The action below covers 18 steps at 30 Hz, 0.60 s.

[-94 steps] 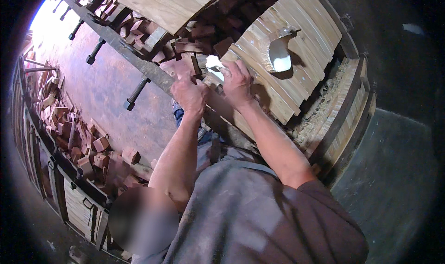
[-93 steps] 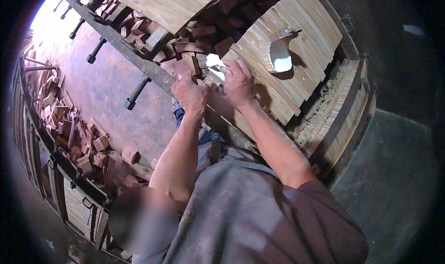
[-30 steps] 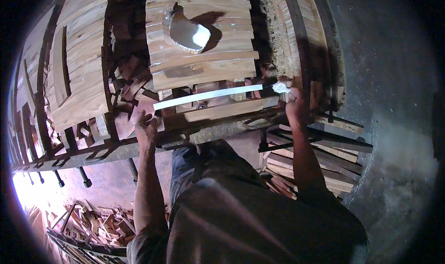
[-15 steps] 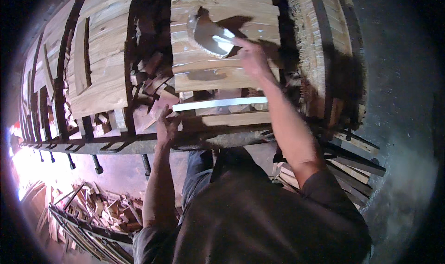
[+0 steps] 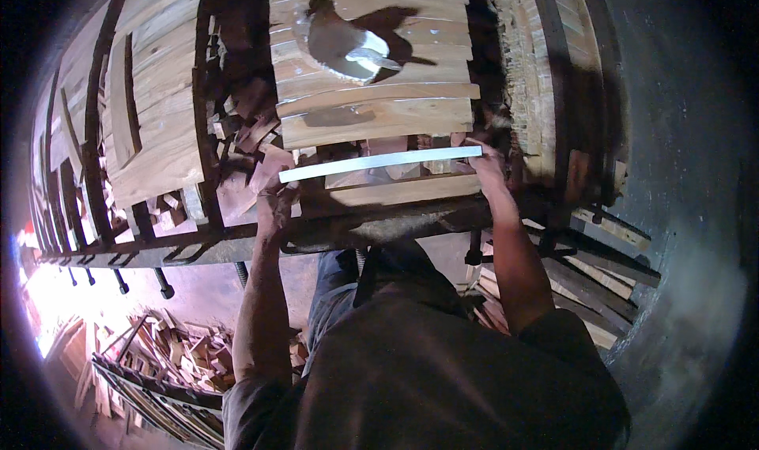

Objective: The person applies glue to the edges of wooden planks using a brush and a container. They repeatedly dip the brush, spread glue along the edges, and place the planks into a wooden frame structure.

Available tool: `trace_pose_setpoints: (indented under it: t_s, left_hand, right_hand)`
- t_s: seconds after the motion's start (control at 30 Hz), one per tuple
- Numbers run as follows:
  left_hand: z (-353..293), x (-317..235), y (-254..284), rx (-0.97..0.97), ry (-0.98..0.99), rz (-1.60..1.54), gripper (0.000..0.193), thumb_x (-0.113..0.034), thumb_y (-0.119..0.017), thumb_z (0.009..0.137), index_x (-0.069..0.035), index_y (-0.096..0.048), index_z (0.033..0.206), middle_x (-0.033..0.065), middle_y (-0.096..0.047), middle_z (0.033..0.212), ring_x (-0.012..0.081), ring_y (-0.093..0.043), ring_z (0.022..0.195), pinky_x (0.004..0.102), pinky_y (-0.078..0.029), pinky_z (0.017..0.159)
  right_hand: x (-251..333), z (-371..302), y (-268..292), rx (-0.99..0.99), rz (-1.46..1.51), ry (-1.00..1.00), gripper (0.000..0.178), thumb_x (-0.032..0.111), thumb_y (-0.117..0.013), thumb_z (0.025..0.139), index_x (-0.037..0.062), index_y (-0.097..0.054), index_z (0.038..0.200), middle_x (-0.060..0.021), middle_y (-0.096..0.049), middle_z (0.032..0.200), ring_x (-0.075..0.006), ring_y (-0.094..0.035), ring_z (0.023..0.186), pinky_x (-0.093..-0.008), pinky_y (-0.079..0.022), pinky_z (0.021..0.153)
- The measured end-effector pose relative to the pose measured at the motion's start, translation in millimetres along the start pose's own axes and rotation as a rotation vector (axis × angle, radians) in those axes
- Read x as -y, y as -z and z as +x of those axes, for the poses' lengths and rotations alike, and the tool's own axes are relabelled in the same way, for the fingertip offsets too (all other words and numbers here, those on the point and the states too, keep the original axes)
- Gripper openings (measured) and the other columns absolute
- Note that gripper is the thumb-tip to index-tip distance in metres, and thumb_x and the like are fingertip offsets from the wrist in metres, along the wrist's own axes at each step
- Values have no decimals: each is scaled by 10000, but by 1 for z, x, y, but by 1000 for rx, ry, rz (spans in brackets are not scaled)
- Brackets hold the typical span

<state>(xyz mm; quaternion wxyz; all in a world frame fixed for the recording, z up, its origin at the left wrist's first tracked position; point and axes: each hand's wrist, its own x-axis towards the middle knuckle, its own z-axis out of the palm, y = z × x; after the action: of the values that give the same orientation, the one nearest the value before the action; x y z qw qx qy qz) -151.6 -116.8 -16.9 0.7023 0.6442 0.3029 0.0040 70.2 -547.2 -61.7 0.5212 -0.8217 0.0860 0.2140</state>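
A narrow wooden strip [image 5: 379, 160] with a white, glue-like coat along its upper edge spans between my two hands. My left hand [image 5: 275, 201] is closed around its left end, and my right hand [image 5: 492, 172] grips the right end. Just beyond the strip lies a panel of wooden boards [image 5: 379, 122] set side by side, with white smears in the seams. On that panel rests a cut-open brown container [image 5: 336, 43] holding white glue. A white-smeared spreading tool [image 5: 373, 57] sits in it, its handle reaching out to the right.
A bare wooden strip [image 5: 411, 190] lies nearer me, by the metal clamp frame [image 5: 395, 227] with its threaded bolts. More board panels [image 5: 162, 78] stand to the left and right. Offcuts [image 5: 245, 130] fill the gaps, and scrap wood [image 5: 190, 351] piles up at lower left.
My right hand has left the spreading tool, which now rests in the container, and has come down to take the strip's right end. My left hand still holds the left end.
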Motion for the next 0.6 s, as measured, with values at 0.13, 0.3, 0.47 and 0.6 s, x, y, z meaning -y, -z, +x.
trace_pose_setpoints:
  t_s: [0.13,0.3,0.47,0.6]
  left_hand:
    - [9,7,9,19,14,170,367,-216,-619,935,23,-597,1213,57,-666,1021,136,-592,944,293,-472,832]
    - [29,-17,-7,85,110,616,329,-283,-608,915,15,-676,1034,128,-709,851,209,-661,741,344,-523,669]
    - [28,-12,-14,48,142,691,286,-205,-611,849,-14,-697,1044,205,-709,932,303,-693,858,396,-526,771]
    - [26,-2,-13,30,111,674,313,-196,-606,856,-6,-675,1095,162,-706,982,255,-672,877,375,-520,787]
  right_hand:
    - [7,-4,6,79,238,-114,373,-2,-629,805,44,-662,1174,-32,-672,1044,-113,-592,949,-310,-473,894]
    - [-38,35,22,-20,-397,-119,246,146,-620,836,26,-659,1047,-62,-604,1037,-185,-574,806,-336,-487,717]
    - [-40,31,3,-133,-446,-49,164,182,-647,788,28,-676,834,-4,-584,694,-98,-506,666,-300,-422,610]
    - [-46,44,-12,-199,-553,-41,181,201,-656,791,35,-668,862,-26,-624,758,-140,-553,695,-328,-456,654]
